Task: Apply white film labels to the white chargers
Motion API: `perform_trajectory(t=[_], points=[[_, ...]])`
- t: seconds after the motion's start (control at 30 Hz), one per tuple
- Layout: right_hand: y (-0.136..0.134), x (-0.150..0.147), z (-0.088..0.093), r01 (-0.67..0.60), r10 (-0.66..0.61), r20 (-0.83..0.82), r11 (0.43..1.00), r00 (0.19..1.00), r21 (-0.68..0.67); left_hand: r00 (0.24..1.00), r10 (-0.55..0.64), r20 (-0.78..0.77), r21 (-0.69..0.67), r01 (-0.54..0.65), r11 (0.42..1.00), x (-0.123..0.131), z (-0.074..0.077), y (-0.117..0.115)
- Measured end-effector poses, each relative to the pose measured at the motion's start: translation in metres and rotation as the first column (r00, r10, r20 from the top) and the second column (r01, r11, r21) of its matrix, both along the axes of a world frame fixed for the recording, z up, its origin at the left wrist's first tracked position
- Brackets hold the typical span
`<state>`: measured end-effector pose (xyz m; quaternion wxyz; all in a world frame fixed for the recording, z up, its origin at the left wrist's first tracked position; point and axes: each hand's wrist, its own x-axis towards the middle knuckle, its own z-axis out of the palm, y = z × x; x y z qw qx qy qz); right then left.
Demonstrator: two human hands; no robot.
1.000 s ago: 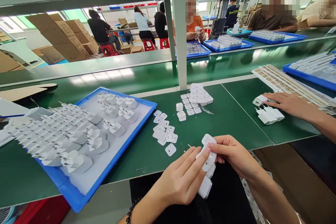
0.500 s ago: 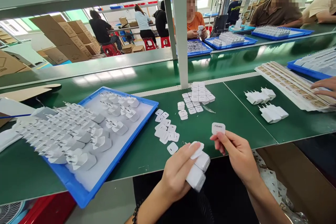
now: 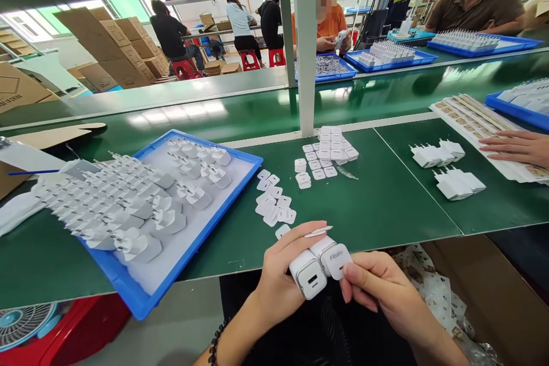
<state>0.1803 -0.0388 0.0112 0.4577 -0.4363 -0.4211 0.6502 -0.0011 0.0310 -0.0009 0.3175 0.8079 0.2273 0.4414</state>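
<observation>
My left hand (image 3: 277, 274) is wrapped round two white phone chargers (image 3: 305, 275) held side by side, their flat ends turned towards me. The nearer one shows its port openings. A thin white plate (image 3: 318, 232) sticks out between the fingers of that hand. My right hand (image 3: 377, 281) pinches a white printed faceplate (image 3: 337, 260) at its lower right edge, against the end of the second charger; whether it is seated I cannot tell. Loose white faceplates (image 3: 274, 203) lie scattered beyond my hands, and stacked ones (image 3: 332, 146) sit behind them.
A blue tray (image 3: 195, 220) of chargers, pins up, stands at the left. Several chargers (image 3: 458, 183) rest on the green table (image 3: 386, 206) at the right. A co-worker's hand (image 3: 521, 148) lies on stacked sheets (image 3: 467, 126). A white post (image 3: 305, 51) rises at the table's back.
My right hand has brought the faceplate down and left to the chargers. My left hand has turned the chargers, so their flat ends now face me. The view has shifted slightly.
</observation>
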Motion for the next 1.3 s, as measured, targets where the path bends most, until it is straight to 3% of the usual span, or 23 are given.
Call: perform_trajectory(t=[0.33, 1.0, 1.3], points=[[0.0076, 0.0058, -0.0025, -0.121, 0.121, 0.021, 0.993, 0.992, -0.014, 0.999, -0.028, -0.020, 0.010, 0.028, 1.000, -0.0047, -0.0051, 0.0029], [0.0092, 0.0034, -0.0002, -0.083, 0.084, 0.012, 0.994, 0.996, -0.070, 0.999, 0.030, -0.028, 0.162, -0.025, 0.986, -0.0022, 0.0009, -0.0012], [0.0065, 0.0013, 0.0049, -0.009, 0.019, 0.150, 0.998, 0.988, -0.067, 0.999, 0.046, -0.026, 0.172, -0.041, 0.984, -0.0003, -0.0025, -0.0043]])
